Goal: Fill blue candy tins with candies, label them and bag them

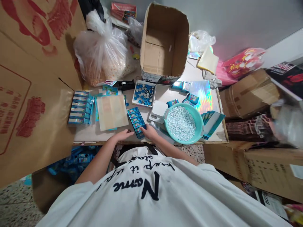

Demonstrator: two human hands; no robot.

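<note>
A row of small blue boxes (pixel 136 117) with round openings lies at the middle of the table's near side. My right hand (pixel 151 132) is at the row's lower right, its thumb and fingers closed on a blue box at that end. Left of the row's lower end, my left hand (pixel 124 135) rests near the table edge with fingers stretched toward the boxes; a small dark spot shows by its fingertips. Behind the row, a shallow white box lid (pixel 154 100) holds many loose blue and silver round pieces. A turquoise basin (pixel 200 123) full of small white pellets stands to the right.
Stacked blue boxes (pixel 80 107) and a beige board (pixel 112 112) lie left. An upright cardboard box (pixel 165 47) and a tied plastic bag (pixel 103 53) stand behind. Flat blue cartons (pixel 213 123) lean right of the basin. A large carton (pixel 35 78) walls the left side.
</note>
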